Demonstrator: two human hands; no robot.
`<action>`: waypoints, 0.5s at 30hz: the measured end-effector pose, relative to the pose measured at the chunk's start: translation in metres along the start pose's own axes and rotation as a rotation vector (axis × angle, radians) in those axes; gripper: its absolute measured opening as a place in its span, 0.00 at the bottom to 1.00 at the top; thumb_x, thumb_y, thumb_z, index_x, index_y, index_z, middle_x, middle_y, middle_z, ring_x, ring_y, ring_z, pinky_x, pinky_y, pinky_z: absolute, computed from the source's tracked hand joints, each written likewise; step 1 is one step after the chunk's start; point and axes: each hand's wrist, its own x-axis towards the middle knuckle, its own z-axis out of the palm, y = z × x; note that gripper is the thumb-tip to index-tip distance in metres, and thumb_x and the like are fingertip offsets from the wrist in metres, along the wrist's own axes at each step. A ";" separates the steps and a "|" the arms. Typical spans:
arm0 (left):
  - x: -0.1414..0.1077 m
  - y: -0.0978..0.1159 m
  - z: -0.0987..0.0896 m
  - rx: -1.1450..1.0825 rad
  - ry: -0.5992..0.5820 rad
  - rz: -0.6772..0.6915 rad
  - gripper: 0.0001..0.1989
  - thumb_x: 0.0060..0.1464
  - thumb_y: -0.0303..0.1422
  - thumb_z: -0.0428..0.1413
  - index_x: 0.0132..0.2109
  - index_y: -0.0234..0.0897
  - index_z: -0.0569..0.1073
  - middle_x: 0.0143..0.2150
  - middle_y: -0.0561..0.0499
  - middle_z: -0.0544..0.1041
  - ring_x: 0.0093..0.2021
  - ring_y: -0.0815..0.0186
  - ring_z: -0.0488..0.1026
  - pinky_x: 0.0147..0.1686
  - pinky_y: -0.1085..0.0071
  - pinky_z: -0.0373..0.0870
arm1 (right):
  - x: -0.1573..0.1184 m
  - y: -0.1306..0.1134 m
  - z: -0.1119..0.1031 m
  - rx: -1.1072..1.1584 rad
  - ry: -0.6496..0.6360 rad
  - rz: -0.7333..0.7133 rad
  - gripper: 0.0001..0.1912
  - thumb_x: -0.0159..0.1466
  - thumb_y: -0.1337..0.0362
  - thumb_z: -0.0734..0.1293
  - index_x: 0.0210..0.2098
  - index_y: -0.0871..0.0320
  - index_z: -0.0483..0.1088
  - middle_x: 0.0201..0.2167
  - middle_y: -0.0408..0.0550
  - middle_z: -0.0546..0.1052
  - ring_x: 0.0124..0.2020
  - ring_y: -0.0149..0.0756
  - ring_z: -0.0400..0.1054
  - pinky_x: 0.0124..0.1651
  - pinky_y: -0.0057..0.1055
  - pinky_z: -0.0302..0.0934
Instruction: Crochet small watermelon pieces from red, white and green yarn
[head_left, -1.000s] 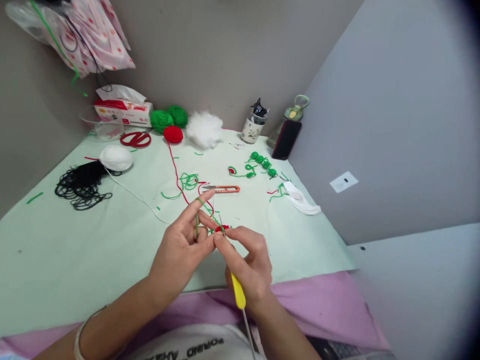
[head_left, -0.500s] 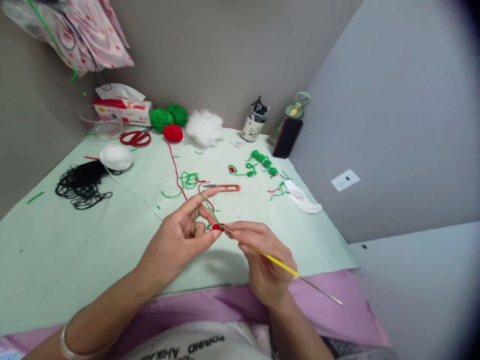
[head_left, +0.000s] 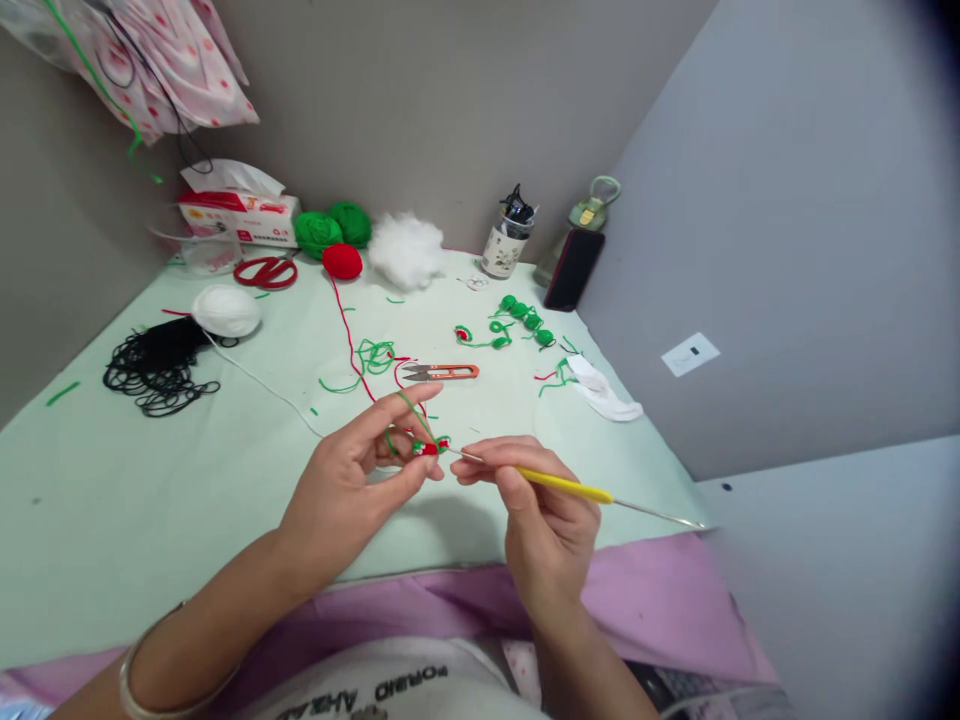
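My left hand [head_left: 356, 455] pinches a small red and green crochet piece [head_left: 426, 449] between thumb and fingers. Green yarn [head_left: 417, 412] runs from the piece up over my raised left index finger. In my right hand [head_left: 544, 510] is a crochet hook [head_left: 566, 486] with a yellow handle, its fingers closed round the grip. The hook's thin metal tip meets the right edge of the piece; whether it sits inside a stitch is too small to tell. Orange-handled thread snips [head_left: 450, 372] lie just beyond my left fingertips.
Balls of red yarn [head_left: 342, 262], green yarn [head_left: 319, 234] and white yarn [head_left: 226, 311] lie toward the back left, near red scissors [head_left: 265, 272] and a tissue box [head_left: 240, 217]. White stuffing [head_left: 406, 250], small green crochet pieces [head_left: 520, 312] and a phone [head_left: 574, 270] are farther back.
My right hand has turned, so the crochet hook lies flatter, with its rear end raised and farther right. More of the crochet piece's right edge shows. My left hand keeps its hold.
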 end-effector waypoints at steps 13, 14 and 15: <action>0.000 -0.001 -0.002 -0.152 -0.046 -0.103 0.25 0.59 0.36 0.66 0.63 0.47 0.76 0.39 0.54 0.78 0.36 0.66 0.80 0.43 0.68 0.76 | 0.007 -0.001 -0.002 0.168 0.058 0.250 0.07 0.70 0.62 0.70 0.38 0.56 0.81 0.32 0.46 0.84 0.28 0.35 0.80 0.32 0.32 0.78; 0.000 -0.002 -0.002 -0.165 -0.056 -0.112 0.25 0.58 0.37 0.67 0.62 0.47 0.77 0.39 0.53 0.78 0.35 0.66 0.80 0.42 0.68 0.76 | 0.008 -0.001 -0.003 0.192 0.058 0.276 0.07 0.69 0.61 0.70 0.37 0.56 0.80 0.31 0.47 0.84 0.26 0.35 0.80 0.31 0.32 0.77; 0.000 -0.002 -0.002 -0.179 -0.067 -0.118 0.25 0.58 0.37 0.67 0.62 0.46 0.77 0.39 0.53 0.78 0.35 0.65 0.80 0.41 0.67 0.77 | 0.009 0.000 -0.003 0.209 0.054 0.295 0.07 0.69 0.61 0.70 0.37 0.56 0.80 0.30 0.47 0.84 0.26 0.35 0.79 0.30 0.32 0.77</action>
